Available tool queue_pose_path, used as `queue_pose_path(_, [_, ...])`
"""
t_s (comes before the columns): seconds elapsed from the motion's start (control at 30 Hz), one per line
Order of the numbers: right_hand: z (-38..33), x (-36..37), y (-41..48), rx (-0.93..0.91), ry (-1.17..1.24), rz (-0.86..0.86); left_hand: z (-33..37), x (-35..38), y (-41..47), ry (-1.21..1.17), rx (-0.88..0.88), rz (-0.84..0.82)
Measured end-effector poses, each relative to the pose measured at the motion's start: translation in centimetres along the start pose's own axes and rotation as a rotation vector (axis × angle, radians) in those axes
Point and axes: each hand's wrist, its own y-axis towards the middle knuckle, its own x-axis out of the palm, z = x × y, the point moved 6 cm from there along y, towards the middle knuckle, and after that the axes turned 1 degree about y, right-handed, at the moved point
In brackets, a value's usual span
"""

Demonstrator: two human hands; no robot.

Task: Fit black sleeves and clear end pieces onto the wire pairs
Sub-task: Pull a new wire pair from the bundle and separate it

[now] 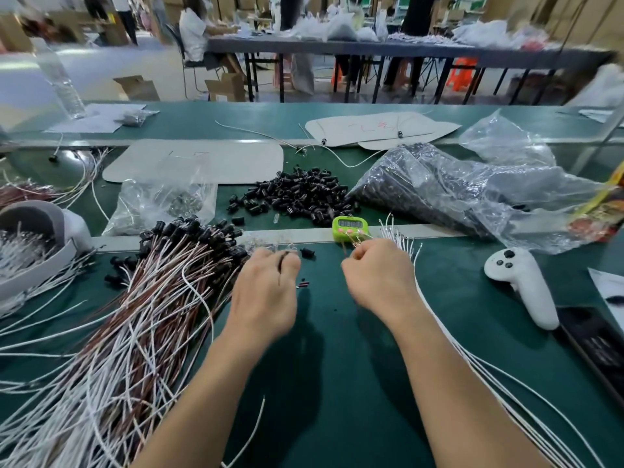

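Note:
My left hand (266, 292) hovers over the green mat, its fingers curled around a thin dark wire end by the fingertips. My right hand (374, 275) is curled too and pinches a thin wire pair just in front of the green timer (349, 228). A single black sleeve (307, 253) lies between the two hands. Loose black sleeves (300, 194) are heaped behind them. A large bundle of brown and white wire pairs with black sleeves fitted (145, 298) fans out on the left. Bare white wire pairs (472, 349) run along the right.
A plastic bag of clear pieces (162, 204) sits at the back left, and a big bag of black parts (456, 190) at the back right. A white controller (521, 285) lies to the right. A grey tub of white wires (30, 244) stands at the far left.

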Motion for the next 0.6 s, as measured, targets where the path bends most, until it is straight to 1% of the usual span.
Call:
queue_pose_path(0.03, [-0.1, 0.2, 0.0, 0.011, 0.187, 0.004, -0.4, 0.5, -0.3, 0.036, 0.015, -0.004])
queue_pose_path(0.13, [-0.6, 2.6, -0.1, 0.104, 0.861, -0.167, -1.3, 1.2, -0.6, 0.127, 0.037, -0.006])
queue_pose_path(0.17, [-0.8, 3.3, -0.1, 0.137, 1.023, -0.209, -1.5, 1.2, -0.6, 0.121, 0.037, -0.008])
queue_pose_path(0.2, [-0.8, 4.0, -0.2, 0.159, 1.129, -0.228, -1.7, 1.3, -0.6, 0.095, 0.032, -0.015])
queue_pose_path(0.27, [-0.6, 4.9, -0.3, 0.175, 1.243, -0.226, -2.1, 1.4, -0.6, 0.003, 0.017, -0.014])
queue_pose_path(0.33, [0.1, 5.5, -0.2, 0.173, 1.324, -0.191, -2.4, 1.4, -0.6, -0.114, -0.009, 0.007])
queue_pose_path(0.4, [0.6, 5.6, 0.0, 0.177, 1.397, -0.154, -2.7, 1.4, -0.5, -0.197, -0.020, -0.007])
queue_pose_path(0.5, [1.0, 5.5, 0.0, 0.215, 1.488, -0.151, -2.3, 1.8, -0.8, -0.201, 0.051, -0.106])
queue_pose_path(0.6, [1.0, 5.4, -0.2, 0.231, 1.487, -0.182, -1.9, 2.2, -1.1, -0.104, 0.112, -0.117])
